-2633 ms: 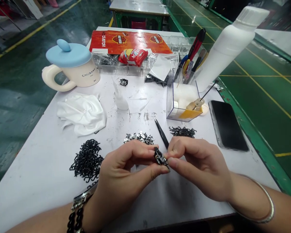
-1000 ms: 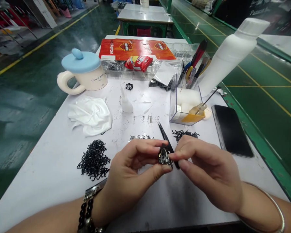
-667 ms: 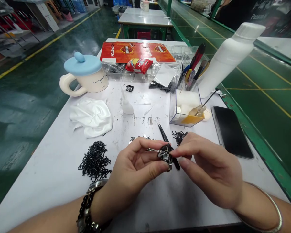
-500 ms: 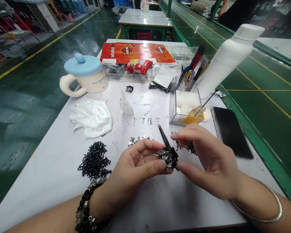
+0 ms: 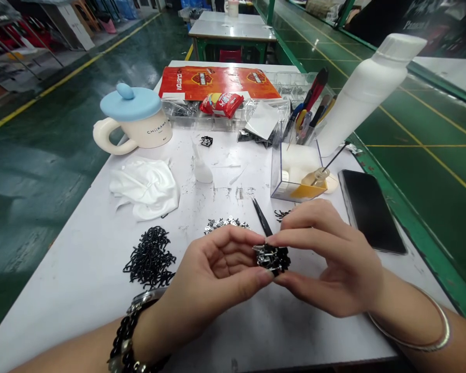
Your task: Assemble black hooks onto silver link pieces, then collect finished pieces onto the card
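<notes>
The left hand (image 5: 213,269) and the right hand (image 5: 334,259) each close a tight grip, thumb against fingers, on a small clump of black and silver metal links (image 5: 272,258), held over the white bench (image 5: 81,305). Just beyond the fingers lie slim black tweezers (image 5: 261,216) and a scatter of small silver metal pieces (image 5: 226,225). A loose heap of black wire hooks (image 5: 149,257) sits further left.

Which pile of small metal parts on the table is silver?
The scattered silver pile just beyond the left hand; the large pile of black hook-shaped pieces and the small pile of black pieces are black.
</notes>
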`<action>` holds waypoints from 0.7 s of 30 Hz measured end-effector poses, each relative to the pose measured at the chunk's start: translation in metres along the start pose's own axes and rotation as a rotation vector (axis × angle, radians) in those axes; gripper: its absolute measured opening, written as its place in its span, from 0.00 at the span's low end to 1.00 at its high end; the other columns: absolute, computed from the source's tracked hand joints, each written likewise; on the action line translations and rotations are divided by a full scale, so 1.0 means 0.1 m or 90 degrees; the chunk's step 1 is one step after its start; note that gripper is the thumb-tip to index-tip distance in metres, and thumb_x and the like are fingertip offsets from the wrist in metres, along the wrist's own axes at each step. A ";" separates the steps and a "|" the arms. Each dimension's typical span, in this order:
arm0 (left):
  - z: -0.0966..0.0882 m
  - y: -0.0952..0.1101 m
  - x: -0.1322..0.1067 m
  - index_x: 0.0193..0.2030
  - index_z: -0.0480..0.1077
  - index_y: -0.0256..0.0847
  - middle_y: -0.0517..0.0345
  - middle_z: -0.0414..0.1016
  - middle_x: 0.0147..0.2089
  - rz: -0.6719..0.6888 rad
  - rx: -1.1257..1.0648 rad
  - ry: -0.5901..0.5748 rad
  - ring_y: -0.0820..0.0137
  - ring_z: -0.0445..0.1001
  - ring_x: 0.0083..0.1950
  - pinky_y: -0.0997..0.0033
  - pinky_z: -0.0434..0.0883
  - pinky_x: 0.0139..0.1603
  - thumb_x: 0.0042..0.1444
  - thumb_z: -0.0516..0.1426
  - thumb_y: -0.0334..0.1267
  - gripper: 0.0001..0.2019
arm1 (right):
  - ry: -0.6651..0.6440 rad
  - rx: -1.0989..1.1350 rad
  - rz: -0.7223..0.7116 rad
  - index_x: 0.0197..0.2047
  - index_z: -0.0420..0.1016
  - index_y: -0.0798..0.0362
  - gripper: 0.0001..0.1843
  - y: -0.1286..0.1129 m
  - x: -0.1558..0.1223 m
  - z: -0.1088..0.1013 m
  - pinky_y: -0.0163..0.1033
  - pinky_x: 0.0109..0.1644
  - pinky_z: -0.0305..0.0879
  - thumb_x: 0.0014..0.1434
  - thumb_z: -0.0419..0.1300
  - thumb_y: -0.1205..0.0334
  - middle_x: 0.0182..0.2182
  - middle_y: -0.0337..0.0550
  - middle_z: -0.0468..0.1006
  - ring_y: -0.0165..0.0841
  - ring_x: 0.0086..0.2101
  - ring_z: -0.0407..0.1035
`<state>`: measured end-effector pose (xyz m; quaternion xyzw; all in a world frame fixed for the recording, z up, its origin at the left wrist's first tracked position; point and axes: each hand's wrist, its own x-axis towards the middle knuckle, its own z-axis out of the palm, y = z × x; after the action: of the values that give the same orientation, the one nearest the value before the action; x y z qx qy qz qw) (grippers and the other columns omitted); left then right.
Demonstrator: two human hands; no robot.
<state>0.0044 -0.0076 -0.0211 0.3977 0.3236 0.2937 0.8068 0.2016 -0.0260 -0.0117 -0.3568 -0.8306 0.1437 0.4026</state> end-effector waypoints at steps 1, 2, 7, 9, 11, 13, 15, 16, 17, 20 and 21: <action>0.01 0.01 0.00 0.39 0.73 0.42 0.62 0.78 0.33 0.001 0.006 0.006 0.78 0.77 0.36 0.86 0.72 0.38 0.49 0.63 0.28 0.11 | -0.009 -0.010 -0.008 0.44 0.71 0.61 0.17 0.00 0.00 0.00 0.46 0.37 0.59 0.50 0.64 0.65 0.34 0.47 0.69 0.35 0.35 0.64; 0.02 0.02 -0.01 0.38 0.73 0.42 0.63 0.78 0.32 0.000 0.009 0.010 0.78 0.77 0.35 0.87 0.72 0.37 0.49 0.63 0.28 0.10 | -0.018 -0.019 -0.012 0.44 0.71 0.60 0.17 0.00 0.00 -0.01 0.47 0.37 0.59 0.50 0.64 0.65 0.34 0.47 0.69 0.35 0.35 0.64; 0.03 0.06 -0.03 0.36 0.73 0.40 0.63 0.79 0.29 -0.017 0.017 0.012 0.77 0.77 0.31 0.85 0.74 0.35 0.49 0.63 0.27 0.08 | -0.041 -0.043 -0.022 0.45 0.71 0.56 0.17 0.01 -0.01 -0.02 0.47 0.39 0.58 0.51 0.64 0.63 0.33 0.45 0.70 0.36 0.36 0.64; 0.02 0.07 -0.02 0.35 0.72 0.39 0.62 0.79 0.29 -0.029 0.020 0.006 0.77 0.77 0.30 0.84 0.74 0.34 0.48 0.63 0.26 0.08 | -0.054 -0.053 -0.037 0.46 0.70 0.56 0.19 0.02 -0.02 -0.03 0.47 0.40 0.59 0.51 0.64 0.62 0.33 0.45 0.71 0.36 0.37 0.64; 0.02 0.08 -0.01 0.33 0.71 0.39 0.62 0.79 0.29 -0.045 0.027 0.002 0.77 0.78 0.30 0.84 0.74 0.33 0.48 0.63 0.26 0.07 | -0.067 -0.065 -0.049 0.47 0.70 0.55 0.20 0.04 -0.03 -0.05 0.46 0.40 0.59 0.51 0.65 0.62 0.34 0.44 0.72 0.36 0.38 0.63; 0.01 0.08 0.00 0.32 0.70 0.38 0.62 0.79 0.28 -0.058 0.032 -0.007 0.76 0.78 0.29 0.85 0.74 0.31 0.48 0.63 0.27 0.07 | -0.084 -0.076 -0.056 0.48 0.70 0.54 0.20 0.05 -0.03 -0.05 0.46 0.41 0.60 0.51 0.65 0.61 0.35 0.43 0.73 0.36 0.39 0.63; 0.00 0.08 0.01 0.31 0.69 0.38 0.62 0.79 0.27 -0.070 0.031 -0.013 0.76 0.78 0.30 0.85 0.73 0.31 0.49 0.63 0.27 0.07 | -0.096 -0.085 -0.062 0.48 0.70 0.54 0.20 0.06 -0.03 -0.06 0.46 0.40 0.59 0.51 0.65 0.61 0.35 0.43 0.73 0.36 0.39 0.63; 0.00 0.09 0.02 0.31 0.68 0.38 0.62 0.79 0.27 -0.075 0.029 -0.014 0.76 0.78 0.30 0.86 0.73 0.31 0.49 0.63 0.27 0.07 | -0.100 -0.087 -0.065 0.48 0.70 0.54 0.19 0.06 -0.03 -0.06 0.46 0.40 0.59 0.52 0.65 0.61 0.35 0.43 0.73 0.36 0.39 0.63; 0.00 0.09 0.02 0.31 0.68 0.38 0.62 0.79 0.27 -0.082 0.024 -0.016 0.76 0.78 0.30 0.86 0.73 0.31 0.49 0.63 0.26 0.07 | -0.103 -0.090 -0.069 0.48 0.70 0.54 0.20 0.06 -0.04 -0.06 0.46 0.40 0.59 0.52 0.65 0.61 0.35 0.43 0.73 0.36 0.39 0.63; 0.00 0.11 0.02 0.30 0.68 0.38 0.62 0.79 0.27 -0.103 0.017 -0.018 0.77 0.78 0.30 0.86 0.73 0.31 0.49 0.63 0.26 0.07 | -0.109 -0.099 -0.085 0.50 0.69 0.55 0.21 0.06 -0.04 -0.06 0.46 0.41 0.58 0.53 0.64 0.61 0.36 0.43 0.74 0.35 0.39 0.63; 0.00 0.11 0.02 0.30 0.67 0.37 0.62 0.79 0.27 -0.108 0.017 -0.017 0.77 0.78 0.29 0.86 0.73 0.31 0.48 0.63 0.25 0.08 | -0.111 -0.103 -0.089 0.50 0.69 0.55 0.21 0.06 -0.04 -0.05 0.46 0.41 0.59 0.53 0.64 0.61 0.37 0.43 0.74 0.35 0.39 0.64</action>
<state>0.0031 0.0000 -0.0126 0.3834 0.3492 0.2151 0.8275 0.2105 -0.0246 -0.0139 -0.3152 -0.8942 0.0783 0.3080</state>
